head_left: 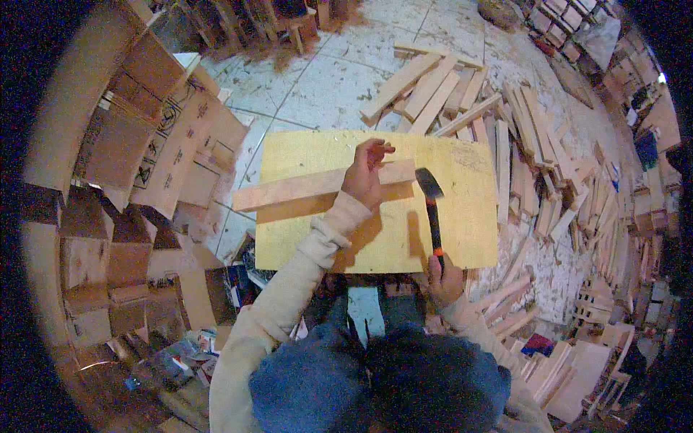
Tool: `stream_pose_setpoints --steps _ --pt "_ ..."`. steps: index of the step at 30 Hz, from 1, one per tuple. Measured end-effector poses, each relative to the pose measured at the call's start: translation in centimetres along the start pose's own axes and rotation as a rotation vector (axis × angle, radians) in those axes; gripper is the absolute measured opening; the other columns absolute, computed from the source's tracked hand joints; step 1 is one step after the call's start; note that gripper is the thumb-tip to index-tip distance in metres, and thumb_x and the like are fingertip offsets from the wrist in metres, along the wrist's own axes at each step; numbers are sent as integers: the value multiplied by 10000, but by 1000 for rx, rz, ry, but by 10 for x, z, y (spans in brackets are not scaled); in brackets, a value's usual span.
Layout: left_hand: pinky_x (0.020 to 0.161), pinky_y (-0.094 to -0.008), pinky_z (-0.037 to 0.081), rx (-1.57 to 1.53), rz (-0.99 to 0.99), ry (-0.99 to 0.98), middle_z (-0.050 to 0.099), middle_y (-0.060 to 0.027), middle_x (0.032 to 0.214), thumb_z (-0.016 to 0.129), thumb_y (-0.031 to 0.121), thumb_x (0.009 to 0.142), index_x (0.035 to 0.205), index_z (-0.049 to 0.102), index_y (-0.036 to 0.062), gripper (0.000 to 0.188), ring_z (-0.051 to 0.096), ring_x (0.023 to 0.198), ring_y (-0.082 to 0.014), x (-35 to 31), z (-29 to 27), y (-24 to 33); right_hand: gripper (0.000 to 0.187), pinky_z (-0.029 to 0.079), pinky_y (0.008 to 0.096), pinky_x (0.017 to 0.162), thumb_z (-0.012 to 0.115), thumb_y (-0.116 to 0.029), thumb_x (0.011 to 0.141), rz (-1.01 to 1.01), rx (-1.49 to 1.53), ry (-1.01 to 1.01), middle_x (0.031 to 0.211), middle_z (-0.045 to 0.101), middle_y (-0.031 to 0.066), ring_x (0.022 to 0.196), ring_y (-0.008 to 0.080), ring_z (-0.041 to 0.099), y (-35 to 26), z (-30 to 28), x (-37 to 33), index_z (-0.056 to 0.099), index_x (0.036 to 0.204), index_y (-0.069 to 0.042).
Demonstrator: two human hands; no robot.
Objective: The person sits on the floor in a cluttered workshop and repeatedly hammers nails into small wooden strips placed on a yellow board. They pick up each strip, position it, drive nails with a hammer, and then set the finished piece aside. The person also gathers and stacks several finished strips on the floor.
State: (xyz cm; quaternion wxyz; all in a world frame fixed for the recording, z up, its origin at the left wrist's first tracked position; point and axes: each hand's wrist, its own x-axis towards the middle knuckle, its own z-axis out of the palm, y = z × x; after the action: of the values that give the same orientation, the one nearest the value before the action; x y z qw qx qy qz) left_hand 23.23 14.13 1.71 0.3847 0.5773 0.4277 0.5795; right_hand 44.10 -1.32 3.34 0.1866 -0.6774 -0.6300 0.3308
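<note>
Where the yellow worktop (473,242) spans the space before the person, one squared length of timber (310,189) lies across its far half, slightly aslant, with its left end projecting past the left edge and its right end resting inboard. The placement appears chosen for support: most of the length has the flat surface beneath it, and the right end sits within easy reach of both hands. The hammer (434,225) points away from the person, its dark head just beside the timber's right end; a separate shadow to its left suggests that it is held clear of the surface. The grip is low on the handle, which in my judgement leaves the head free to swing. As to the hands, they stand apart from each other. The right hand (445,281) is closed around the hammer's handle near the worktop's near edge. The left hand (367,173) is over the timber, its fingers partly bent; whether it touches the timber or pinches something small cannot be determined from this angle. Loose timber pieces (433,94) are heaped on the tiled floor (317,83) beyond the worktop and to its right; brown boxes (206,133) stand to the left.
</note>
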Motion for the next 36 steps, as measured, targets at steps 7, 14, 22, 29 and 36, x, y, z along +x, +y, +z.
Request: stream_pose_setpoints --steps 7,14,22,29,36 --pt "903 -330 476 299 2 421 573 -123 1148 632 45 853 1214 477 19 393 572 1052 -222 -91 -122 49 406 450 491 593 489 -370 949 -65 141 -188 704 607 252 659 424 606 18 1 -8 608 884 13" --pt "742 -446 507 1311 -997 343 642 -219 930 583 122 825 1025 620 29 224 629 867 -360 -275 -301 85 471 402 375 426 448 -451 962 145 375 -57 513 492 75 427 213 510 6 6 45 515 721 -52" --pt "700 -503 509 1451 -719 -41 632 -197 904 552 87 817 944 650 79 161 610 830 -425 -300 -263 56 414 299 277 309 436 -447 971 390 850 -72 504 366 -13 345 106 340 -51 -1 46 413 714 -123" --pt "691 -409 507 1339 -437 72 616 -162 859 605 1 765 945 660 52 195 608 827 -360 -259 -256 102 401 356 268 415 422 -411 987 184 534 -208 540 435 2 442 99 421 -70 -1 28 464 751 -90" --pt "744 -287 496 585 -193 560 623 -86 914 622 -24 782 994 657 4 217 633 841 -199 -171 -225 116 407 335 264 437 430 -390 989 -83 356 -442 561 444 -15 483 78 408 -107 25 31 487 749 -66"
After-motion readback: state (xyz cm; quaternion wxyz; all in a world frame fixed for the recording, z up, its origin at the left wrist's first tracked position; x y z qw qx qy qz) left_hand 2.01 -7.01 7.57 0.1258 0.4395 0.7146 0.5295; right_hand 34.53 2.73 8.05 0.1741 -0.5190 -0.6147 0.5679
